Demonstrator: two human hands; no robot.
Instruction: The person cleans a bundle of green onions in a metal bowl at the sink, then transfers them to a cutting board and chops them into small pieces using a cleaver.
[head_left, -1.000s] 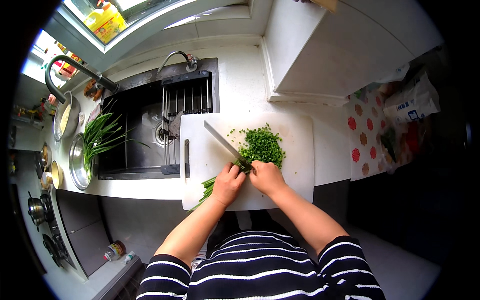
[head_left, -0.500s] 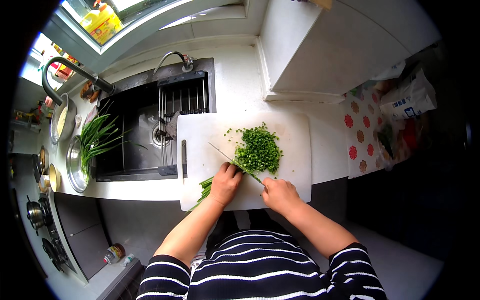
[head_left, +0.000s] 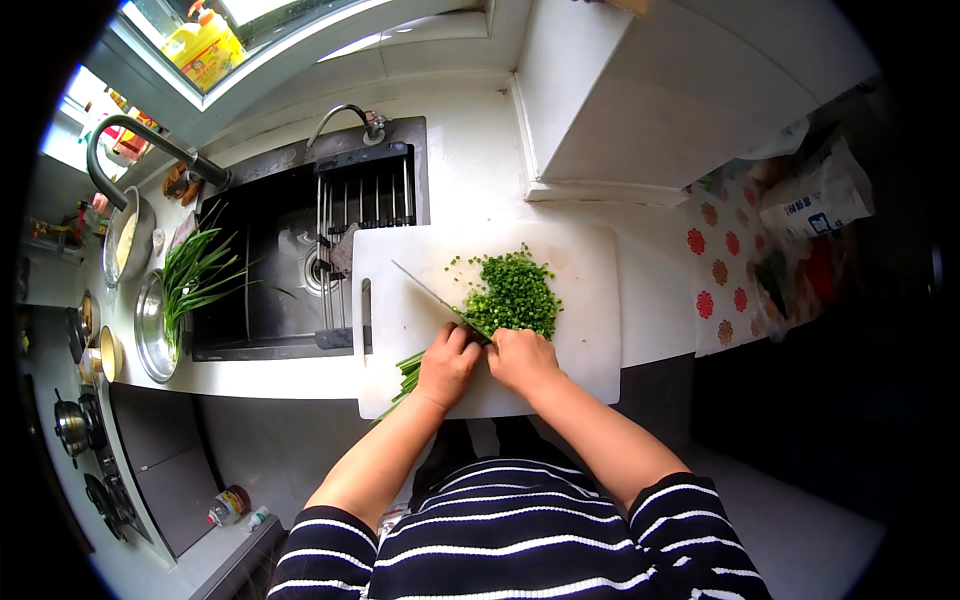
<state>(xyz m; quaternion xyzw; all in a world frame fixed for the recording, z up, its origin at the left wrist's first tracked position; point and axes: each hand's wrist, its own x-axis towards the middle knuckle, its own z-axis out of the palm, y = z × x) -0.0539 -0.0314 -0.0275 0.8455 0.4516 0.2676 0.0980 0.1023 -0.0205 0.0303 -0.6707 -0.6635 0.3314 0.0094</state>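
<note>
A white cutting board [head_left: 585, 290] lies on the counter, partly over the sink's right edge. My left hand [head_left: 448, 367] is closed on a bunch of green chives [head_left: 408, 372], whose uncut stalks stick out to its left. In my right hand [head_left: 523, 359] is a kitchen knife [head_left: 425, 287], gripped by its hidden handle. Its blade slants to the far left, passing just beyond my left fingertips. Behind both hands spreads a heap of finely chopped chives [head_left: 515, 293], with small bits scattered around it.
The black sink [head_left: 270, 265] with a metal drying rack [head_left: 350, 200] is on the left. Beside it, a steel bowl [head_left: 152, 325] holds long chives [head_left: 195, 275]. A white cabinet [head_left: 610, 110] juts out at the back right, near a flower-patterned cloth [head_left: 722, 270].
My right hand has moved left and slightly away from me with the knife, close against my left hand. The blade tip has slid farther to the far left.
</note>
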